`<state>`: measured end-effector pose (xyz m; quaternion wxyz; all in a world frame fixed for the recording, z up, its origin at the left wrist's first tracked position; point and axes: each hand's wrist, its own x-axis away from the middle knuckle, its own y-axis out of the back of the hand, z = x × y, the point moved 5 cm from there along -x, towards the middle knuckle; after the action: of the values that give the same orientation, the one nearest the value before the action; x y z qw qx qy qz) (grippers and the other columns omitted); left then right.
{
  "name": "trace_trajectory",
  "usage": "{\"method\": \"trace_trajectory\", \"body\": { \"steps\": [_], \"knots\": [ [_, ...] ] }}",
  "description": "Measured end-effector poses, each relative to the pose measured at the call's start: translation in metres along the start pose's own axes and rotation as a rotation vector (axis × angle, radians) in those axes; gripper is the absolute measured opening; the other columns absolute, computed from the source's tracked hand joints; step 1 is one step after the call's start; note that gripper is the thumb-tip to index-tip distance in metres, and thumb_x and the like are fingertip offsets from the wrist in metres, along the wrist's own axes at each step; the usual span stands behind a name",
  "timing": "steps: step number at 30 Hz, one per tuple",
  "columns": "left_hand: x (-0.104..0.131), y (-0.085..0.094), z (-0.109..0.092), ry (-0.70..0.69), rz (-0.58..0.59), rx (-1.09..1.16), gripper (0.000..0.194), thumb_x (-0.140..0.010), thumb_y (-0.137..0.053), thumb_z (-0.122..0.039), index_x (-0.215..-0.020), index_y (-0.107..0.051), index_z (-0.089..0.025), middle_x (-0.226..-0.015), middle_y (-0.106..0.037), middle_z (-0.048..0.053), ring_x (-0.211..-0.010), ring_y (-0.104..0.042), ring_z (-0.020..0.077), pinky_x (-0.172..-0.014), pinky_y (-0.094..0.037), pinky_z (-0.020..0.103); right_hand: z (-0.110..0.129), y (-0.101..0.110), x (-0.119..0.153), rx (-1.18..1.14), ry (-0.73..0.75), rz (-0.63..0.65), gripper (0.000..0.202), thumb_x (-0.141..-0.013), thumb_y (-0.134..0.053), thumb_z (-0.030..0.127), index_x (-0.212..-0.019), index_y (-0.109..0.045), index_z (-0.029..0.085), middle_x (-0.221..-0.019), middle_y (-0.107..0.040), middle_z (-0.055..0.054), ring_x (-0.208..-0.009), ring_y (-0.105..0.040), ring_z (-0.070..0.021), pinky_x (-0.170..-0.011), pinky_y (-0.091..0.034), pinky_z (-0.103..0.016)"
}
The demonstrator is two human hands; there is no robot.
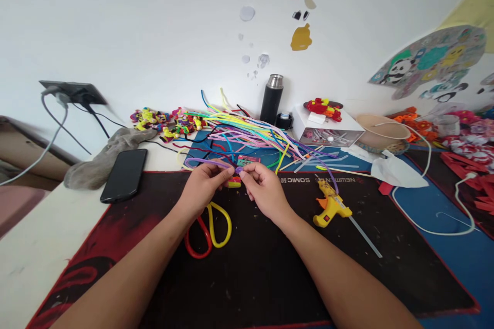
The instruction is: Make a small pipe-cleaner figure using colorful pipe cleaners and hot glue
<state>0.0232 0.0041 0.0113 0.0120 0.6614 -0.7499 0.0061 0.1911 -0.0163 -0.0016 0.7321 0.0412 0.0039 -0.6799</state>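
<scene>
Above the dark mat, my left hand (208, 182) pinches a purple pipe cleaner (203, 161) between thumb and fingers; its loose end loops out to the left. Fingertips of my right hand (264, 185) close on the same piece, at a small purple coil (239, 170) between both hands. Part of the coil is hidden by the fingers. Just below my left hand lie scissors with a red and a yellow handle loop (221, 244), their blades out of sight. Behind the hands spreads a pile of multicoloured pipe cleaners (250, 131).
To the right lies a yellow glue gun (330, 205) with a glue stick protruding. A black phone (124, 176) rests at the left. At the back stand a black thermos (272, 98), a white box (328, 126) and a beige bowl (382, 132). A white cable (436, 232) curves along the right.
</scene>
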Motion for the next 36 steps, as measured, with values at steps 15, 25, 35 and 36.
{"method": "trace_trajectory", "body": {
  "steps": [15, 25, 35, 36],
  "knots": [
    [0.002, -0.007, -0.006, -0.036, 0.11, -0.049, 0.031, -0.08, -0.086, -0.046, -0.078, -0.074, -0.018, -0.065, -0.064, 0.0, -0.058, -0.052, 0.0135, -0.056, -0.041, 0.027, 0.002, 0.001, 0.0, -0.053, 0.015, -0.009, 0.024, -0.094, -0.069, 0.045, -0.09, -0.064, 0.022, -0.056, -0.054, 0.008, -0.043, -0.048, -0.0107, -0.044, -0.037, -0.024],
    [0.004, -0.009, -0.007, -0.047, 0.126, -0.045, 0.031, -0.081, -0.086, -0.046, -0.08, -0.075, -0.017, -0.068, -0.065, 0.0, -0.06, -0.054, 0.0138, -0.057, -0.042, 0.027, 0.004, 0.0, 0.0, -0.082, 0.011, -0.012, 0.025, -0.093, -0.071, 0.046, -0.089, -0.063, 0.022, -0.056, -0.053, 0.008, -0.043, -0.048, -0.0109, -0.043, -0.037, -0.024],
    [0.002, -0.005, 0.003, -0.017, 0.051, -0.064, 0.037, -0.077, -0.089, -0.052, -0.076, -0.075, -0.017, -0.064, -0.066, 0.001, -0.059, -0.054, 0.0143, -0.057, -0.042, 0.028, 0.009, 0.001, 0.003, 0.029, 0.06, -0.026, 0.021, -0.094, -0.066, 0.04, -0.083, -0.061, 0.024, -0.051, -0.049, 0.009, -0.042, -0.043, -0.0113, -0.047, -0.034, -0.026],
    [0.002, -0.004, 0.004, -0.019, 0.045, -0.057, 0.038, -0.076, -0.09, -0.051, -0.075, -0.075, -0.017, -0.064, -0.066, 0.001, -0.058, -0.053, 0.014, -0.057, -0.041, 0.028, 0.009, 0.001, 0.003, 0.037, 0.064, -0.021, 0.02, -0.094, -0.066, 0.04, -0.083, -0.06, 0.024, -0.05, -0.049, 0.009, -0.042, -0.043, -0.0114, -0.047, -0.034, -0.026]
  ]
}}
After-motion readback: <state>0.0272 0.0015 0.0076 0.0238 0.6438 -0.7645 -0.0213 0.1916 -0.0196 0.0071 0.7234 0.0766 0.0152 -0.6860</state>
